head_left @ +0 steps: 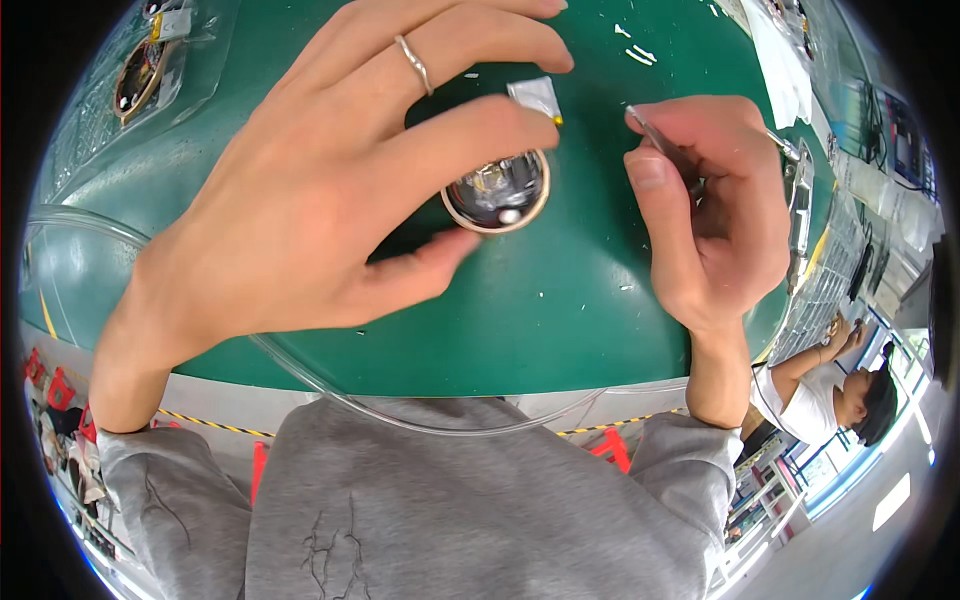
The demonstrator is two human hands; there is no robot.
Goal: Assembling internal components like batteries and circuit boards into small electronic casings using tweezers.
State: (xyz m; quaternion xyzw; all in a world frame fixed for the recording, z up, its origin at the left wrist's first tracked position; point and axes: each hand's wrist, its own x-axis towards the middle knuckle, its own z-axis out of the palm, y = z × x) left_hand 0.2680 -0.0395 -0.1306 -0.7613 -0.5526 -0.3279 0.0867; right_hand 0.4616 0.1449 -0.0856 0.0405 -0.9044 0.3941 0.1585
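Note:
My left hand (330, 170), with a ring on one finger, has its thumb and index finger on a small round casing (500, 200). The casing has a gold rim and a dark, shiny inside with a white dot near the bottom; the index finger hides its upper part. Just beyond that finger lies a flat silver pouch battery (535, 97) with a yellow edge. Whether it is joined to the casing is hidden. To the right, my right hand (715, 200) pinches a thin, pointed metal tool (655, 133), apart from the casing. Its fingers cover most of the tool.
A similar gold-rimmed casing (140, 80) lies on clear plastic at the far left of the green table (450, 345). White scraps (640, 55) are scattered at the back. A clear tube (330, 395) runs along the near edge. Another person (825, 400) is at the right.

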